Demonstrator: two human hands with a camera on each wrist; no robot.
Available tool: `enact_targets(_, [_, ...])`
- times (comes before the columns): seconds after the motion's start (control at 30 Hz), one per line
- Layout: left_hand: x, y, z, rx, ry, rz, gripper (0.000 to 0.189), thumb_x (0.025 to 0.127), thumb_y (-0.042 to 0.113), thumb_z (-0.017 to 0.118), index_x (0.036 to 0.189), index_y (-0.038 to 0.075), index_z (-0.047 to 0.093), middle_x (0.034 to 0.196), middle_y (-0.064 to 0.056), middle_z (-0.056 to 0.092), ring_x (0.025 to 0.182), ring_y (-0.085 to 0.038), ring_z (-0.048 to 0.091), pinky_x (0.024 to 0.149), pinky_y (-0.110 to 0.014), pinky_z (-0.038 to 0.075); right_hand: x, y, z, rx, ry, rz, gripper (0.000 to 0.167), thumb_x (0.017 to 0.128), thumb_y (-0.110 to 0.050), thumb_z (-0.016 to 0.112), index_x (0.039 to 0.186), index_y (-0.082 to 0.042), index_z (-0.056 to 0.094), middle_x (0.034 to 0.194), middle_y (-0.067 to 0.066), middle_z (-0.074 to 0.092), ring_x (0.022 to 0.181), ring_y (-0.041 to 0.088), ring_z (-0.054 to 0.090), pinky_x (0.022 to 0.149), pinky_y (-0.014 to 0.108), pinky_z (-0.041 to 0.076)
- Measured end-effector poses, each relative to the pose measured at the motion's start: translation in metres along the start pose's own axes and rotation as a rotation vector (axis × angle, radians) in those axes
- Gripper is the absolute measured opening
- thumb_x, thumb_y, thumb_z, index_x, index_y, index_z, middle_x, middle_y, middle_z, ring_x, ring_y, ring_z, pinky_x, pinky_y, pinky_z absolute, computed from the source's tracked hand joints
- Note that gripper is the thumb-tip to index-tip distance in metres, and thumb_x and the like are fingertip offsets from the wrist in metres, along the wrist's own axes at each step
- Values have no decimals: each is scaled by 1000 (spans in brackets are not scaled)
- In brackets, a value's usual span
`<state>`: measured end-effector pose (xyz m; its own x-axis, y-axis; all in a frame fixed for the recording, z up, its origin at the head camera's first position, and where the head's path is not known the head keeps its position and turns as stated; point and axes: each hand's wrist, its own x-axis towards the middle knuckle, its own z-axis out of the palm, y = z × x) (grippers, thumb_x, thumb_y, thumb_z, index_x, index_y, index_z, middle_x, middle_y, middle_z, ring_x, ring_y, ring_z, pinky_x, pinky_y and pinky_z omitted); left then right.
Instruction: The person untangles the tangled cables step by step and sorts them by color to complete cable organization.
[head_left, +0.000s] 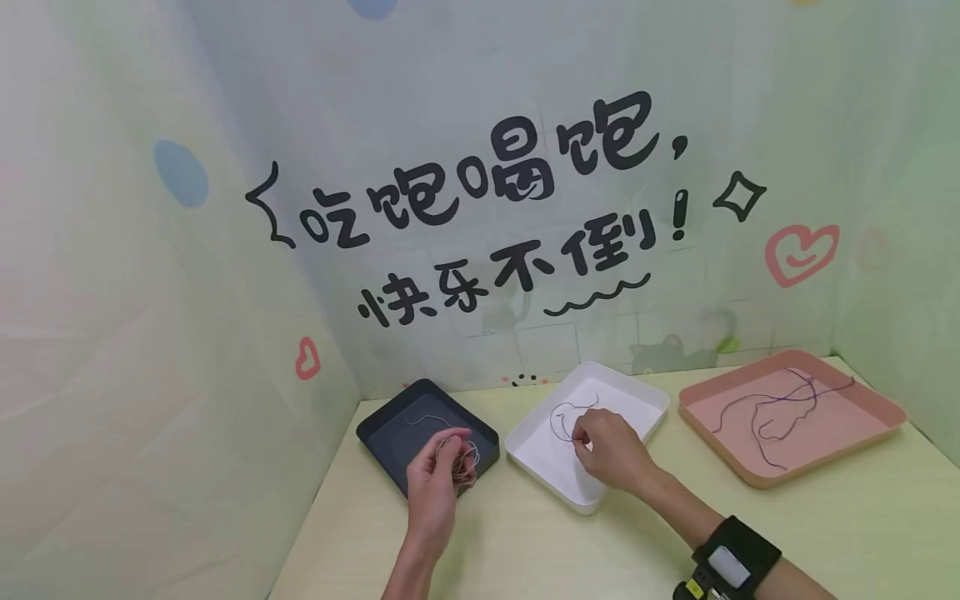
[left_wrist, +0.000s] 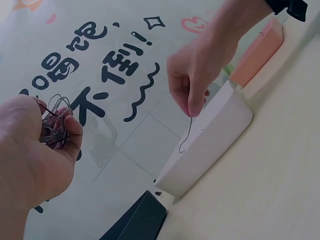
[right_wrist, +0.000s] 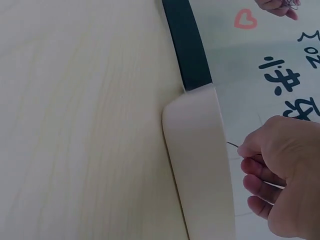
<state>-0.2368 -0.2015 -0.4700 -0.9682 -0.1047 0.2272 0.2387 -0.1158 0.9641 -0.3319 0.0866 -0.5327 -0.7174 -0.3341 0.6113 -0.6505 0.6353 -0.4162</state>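
My left hand (head_left: pixel 431 492) holds a tangled bundle of thin strings (head_left: pixel 463 465) in its curled fingers, above the near edge of the dark tray (head_left: pixel 388 427). Over the white tray (head_left: pixel 626 390), my right hand (head_left: pixel 617 452) pinches a thin dark string (left_wrist: pixel 188 136) between thumb and fingertips. In the left wrist view that string hangs down toward the tray. Loops of thin string (head_left: pixel 552 421) show in the white tray beside the right fingers; whether they belong to the pinched one I cannot tell. A single light string (head_left: pixel 429 417) lies in the dark tray.
On the right stands a pink tray (head_left: pixel 847 425) with several dark purplish strings (head_left: pixel 776 397) spread in it. All the trays sit on a pale wooden table (head_left: pixel 517 550). Behind them hangs a printed curtain (head_left: pixel 465 92). A black band (head_left: pixel 738 554) with a device wraps the right wrist.
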Motion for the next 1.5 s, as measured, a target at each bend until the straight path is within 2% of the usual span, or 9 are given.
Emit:
enact_targets(0.2, [1,-3,17,-60,-81,-3,29,122,25,53,128,2,68,99,-1,65,81,-12,61,72,-25,56,-5,6,9,-78,-99,-11,7,89,-16,88,93,-13,82,90,-1,79,84,21,68,69,50,51])
enact_targets(0.37, [2,-5,28,-67,-118,0,28,121,22,54,130,-1,67,100,-2,65,82,-12,62,73,-24,58,-7,-14,-18,-26,-109,-15,22,97,-18,87,115,-6,81,119,11,83,113,39,74,94,62,57])
enact_targets(0.5, [2,-6,36,-53,-137,-6,27,120,18,55,134,-3,66,103,-3,66,83,-11,64,74,-24,59,-7,-31,-38,64,-43,-21,20,100,-12,85,119,-10,79,126,6,82,123,33,73,104,57,57])
enact_targets(0.63, [0,-7,46,-24,-161,3,28,119,14,55,136,-4,66,105,-4,67,85,-9,67,75,-23,61,-7,-50,-54,208,20,-33,20,100,-10,85,120,-13,81,122,1,84,116,24,78,100,47,63])
enact_targets(0.87, [-2,-8,64,16,-191,9,29,120,17,54,139,-2,67,110,-4,67,90,-8,68,80,-21,62,-11,-79,-68,475,-9,79,11,104,-13,81,115,-17,81,105,-7,82,93,4,72,87,28,62])
enact_targets(1.03, [-2,-7,74,6,-210,-6,31,120,17,53,143,-1,65,118,-9,66,98,-8,71,87,-23,65,-15,-91,-68,486,48,63,14,99,-7,84,106,-19,80,93,-10,77,82,2,67,78,26,59])
enact_targets(1.3, [-5,-6,78,51,-222,-8,33,120,19,55,147,2,63,137,-29,64,110,-7,73,98,-22,64,-16,-100,-54,398,203,-155,29,86,-3,96,103,-19,80,85,-8,68,78,3,58,73,13,49])
enact_targets(1.4, [-5,-6,78,50,-242,-5,36,119,20,59,149,0,61,137,-29,64,110,-6,73,99,-22,63,-15,-101,-50,386,236,-190,30,84,1,96,99,-20,79,84,-8,69,77,3,58,71,14,48])
enact_targets(1.5, [-5,-7,78,46,-244,-7,37,115,15,67,148,1,62,135,-21,64,109,-6,74,96,-22,64,-16,-100,-51,413,220,-164,28,87,3,92,97,-20,80,85,-7,71,76,5,60,68,19,51])
